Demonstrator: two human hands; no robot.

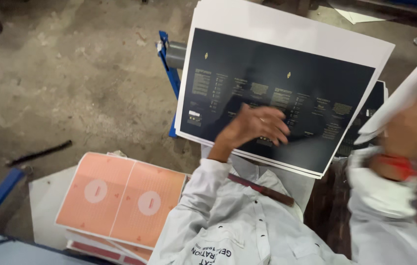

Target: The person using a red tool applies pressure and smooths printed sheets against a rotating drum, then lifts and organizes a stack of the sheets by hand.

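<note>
A stack of large sheets, printed black with small gold marks and a white border, lies in front of me. My left hand rests flat on the near part of the top black sheet, fingers spread and gripping nothing. At the right edge, my right hand is blurred, with a red band at the wrist. It holds up a white sheet, lifted off to the right and showing its blank side. My white shirt fills the bottom of the view.
A pile of orange printed sheets with white round marks lies low at the left. A blue metal frame and a grey roll sit beside the black stack. The concrete floor has a black bar on it.
</note>
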